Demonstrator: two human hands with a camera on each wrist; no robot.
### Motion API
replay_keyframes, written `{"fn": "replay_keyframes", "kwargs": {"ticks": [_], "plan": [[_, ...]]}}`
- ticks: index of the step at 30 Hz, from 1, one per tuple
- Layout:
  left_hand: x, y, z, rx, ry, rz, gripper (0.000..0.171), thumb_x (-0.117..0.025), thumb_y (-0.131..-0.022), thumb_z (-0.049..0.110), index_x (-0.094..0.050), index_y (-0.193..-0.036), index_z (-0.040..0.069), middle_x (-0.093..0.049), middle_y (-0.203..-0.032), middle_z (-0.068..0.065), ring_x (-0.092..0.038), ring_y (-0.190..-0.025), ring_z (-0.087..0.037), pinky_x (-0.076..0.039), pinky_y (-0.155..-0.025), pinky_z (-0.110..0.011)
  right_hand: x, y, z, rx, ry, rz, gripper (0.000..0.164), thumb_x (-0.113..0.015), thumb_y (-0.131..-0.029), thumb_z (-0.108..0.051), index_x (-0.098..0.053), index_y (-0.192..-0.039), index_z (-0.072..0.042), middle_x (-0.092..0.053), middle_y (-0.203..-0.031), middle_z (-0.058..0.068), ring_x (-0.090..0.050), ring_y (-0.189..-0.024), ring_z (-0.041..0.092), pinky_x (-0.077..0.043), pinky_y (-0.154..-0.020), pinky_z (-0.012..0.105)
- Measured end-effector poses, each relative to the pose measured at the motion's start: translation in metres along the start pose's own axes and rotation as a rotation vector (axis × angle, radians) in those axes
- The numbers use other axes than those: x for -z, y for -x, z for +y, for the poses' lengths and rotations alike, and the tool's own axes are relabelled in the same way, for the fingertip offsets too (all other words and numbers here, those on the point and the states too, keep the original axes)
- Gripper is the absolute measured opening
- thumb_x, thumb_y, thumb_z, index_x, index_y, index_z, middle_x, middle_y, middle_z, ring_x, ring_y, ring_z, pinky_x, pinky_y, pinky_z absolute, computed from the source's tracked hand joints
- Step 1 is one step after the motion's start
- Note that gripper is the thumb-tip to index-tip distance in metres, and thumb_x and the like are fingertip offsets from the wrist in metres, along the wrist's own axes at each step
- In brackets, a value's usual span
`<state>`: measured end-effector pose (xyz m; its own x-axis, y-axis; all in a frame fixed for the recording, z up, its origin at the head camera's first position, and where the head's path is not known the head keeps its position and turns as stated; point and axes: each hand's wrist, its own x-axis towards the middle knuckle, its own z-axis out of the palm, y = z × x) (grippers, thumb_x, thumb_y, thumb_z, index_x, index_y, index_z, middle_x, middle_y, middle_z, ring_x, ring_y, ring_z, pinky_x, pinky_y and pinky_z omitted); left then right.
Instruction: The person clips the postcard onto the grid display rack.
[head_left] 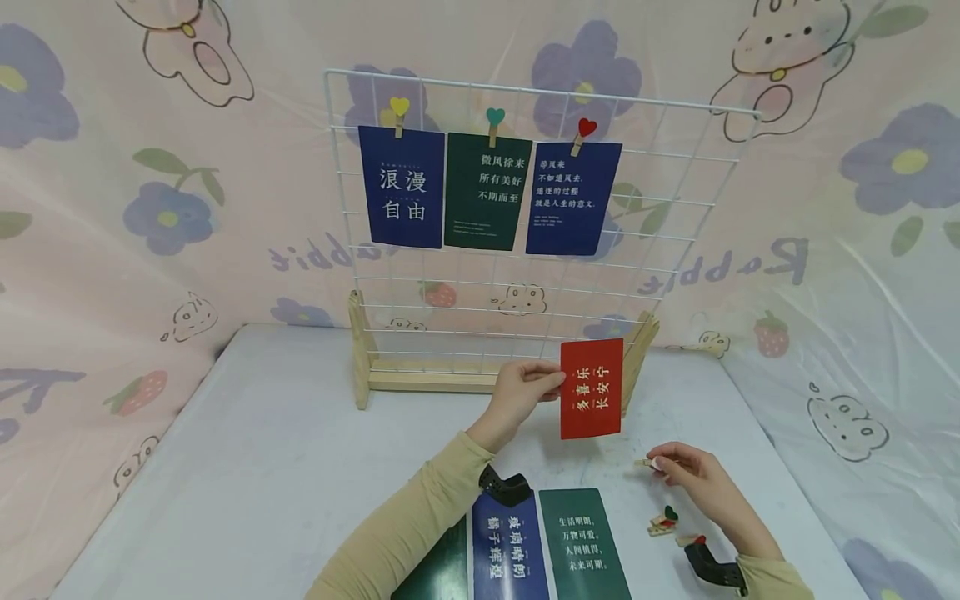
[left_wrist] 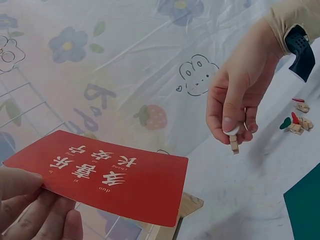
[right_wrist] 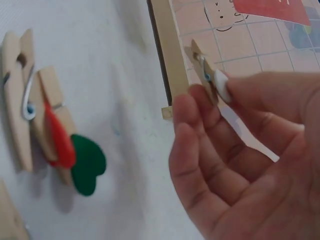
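My left hand (head_left: pixel 522 392) pinches a red card (head_left: pixel 592 388) by its edge and holds it up in front of the rack's right foot. White characters run sideways on the card. Off to the right, my right hand (head_left: pixel 697 477) holds a small wooden clothespin (right_wrist: pixel 204 67) between thumb and fingers; a white piece is fixed to it. Three cards hang from the white wire grid (head_left: pixel 540 85): a blue card (head_left: pixel 402 187), a green card (head_left: pixel 487 192) and another blue card (head_left: pixel 573 198). Yellow, teal and red heart clothespins hold them along the top.
Several loose clothespins (head_left: pixel 663 523) with red and green hearts lie near my right wrist. On the white table (head_left: pixel 247 467) in front of me are a blue card (head_left: pixel 507 550) and green cards (head_left: pixel 585 546). A wooden base (head_left: pixel 431 382) carries the grid; a patterned cloth hangs behind.
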<state>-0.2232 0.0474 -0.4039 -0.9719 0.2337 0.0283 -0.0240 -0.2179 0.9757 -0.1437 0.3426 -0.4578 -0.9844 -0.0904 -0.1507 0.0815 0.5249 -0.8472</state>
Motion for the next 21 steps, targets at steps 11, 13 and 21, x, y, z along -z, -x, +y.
{"fn": "replay_keyframes", "kwargs": {"ticks": [11,13,21], "plan": [[0.004,-0.002,0.004,-0.002,0.003,0.009,0.017,-0.068,-0.089,0.007,-0.068,-0.103,-0.004,-0.07,-0.093,-0.014,-0.068,-0.081,-0.024,-0.057,-0.078,-0.037,0.002,-0.004,-0.008,0.046,0.012,0.022,0.038,-0.054,-0.1,-0.02,-0.053,-0.128,0.005,-0.063,-0.11,0.019,-0.061,-0.094,0.029,-0.054,-0.077,0.031],[0.004,-0.002,0.006,-0.006,-0.001,0.008,0.018,-0.068,-0.089,0.008,-0.068,-0.103,-0.004,-0.07,-0.092,-0.014,-0.068,-0.081,-0.024,-0.057,-0.077,-0.037,0.002,-0.005,-0.009,0.054,0.006,0.027,0.037,-0.056,-0.099,-0.019,-0.053,-0.126,0.006,-0.064,-0.105,0.016,-0.062,-0.093,0.029,-0.054,-0.077,0.031],[0.007,-0.006,0.008,-0.009,-0.038,0.029,0.018,-0.069,-0.089,0.008,-0.068,-0.103,-0.002,-0.07,-0.093,-0.012,-0.068,-0.083,-0.022,-0.057,-0.076,-0.035,-0.001,-0.01,-0.028,0.094,0.03,0.064,0.039,-0.062,-0.094,-0.03,-0.062,-0.114,0.004,-0.066,-0.103,0.01,-0.062,-0.093,0.03,-0.054,-0.08,0.033]]}}
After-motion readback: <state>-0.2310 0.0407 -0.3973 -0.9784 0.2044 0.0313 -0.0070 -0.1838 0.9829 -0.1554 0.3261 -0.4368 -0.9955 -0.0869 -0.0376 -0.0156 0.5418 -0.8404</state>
